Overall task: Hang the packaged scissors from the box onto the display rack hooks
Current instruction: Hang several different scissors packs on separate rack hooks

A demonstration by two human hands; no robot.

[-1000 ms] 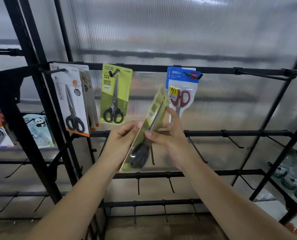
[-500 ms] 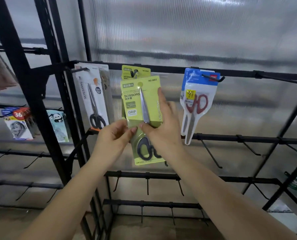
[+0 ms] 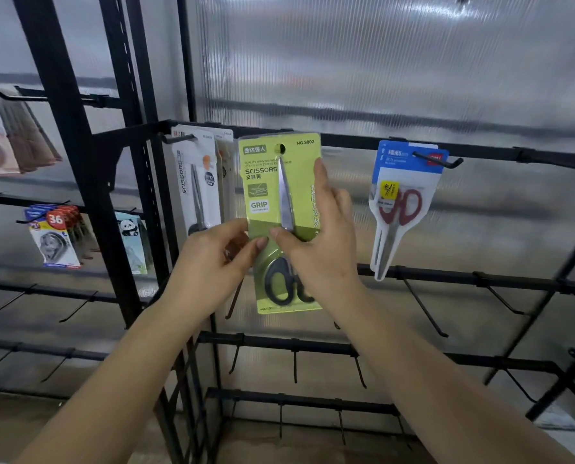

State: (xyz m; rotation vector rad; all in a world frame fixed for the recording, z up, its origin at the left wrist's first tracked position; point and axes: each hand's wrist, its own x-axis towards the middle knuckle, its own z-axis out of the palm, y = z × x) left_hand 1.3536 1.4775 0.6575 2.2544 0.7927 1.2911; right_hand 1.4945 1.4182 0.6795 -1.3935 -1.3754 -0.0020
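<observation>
Green card pack of black-handled scissors (image 3: 279, 209), upright against the black display rack's top rail (image 3: 353, 141), hang hole at rail height, white pack (image 3: 195, 182) left, blue pack with red-handled scissors (image 3: 403, 199) right, both hooked

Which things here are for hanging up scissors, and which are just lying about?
For the job:
green card pack of black-handled scissors, held by both hands
left hand
right hand
black metal display rack

Not for the job:
panda-printed packets
brown packets
</observation>
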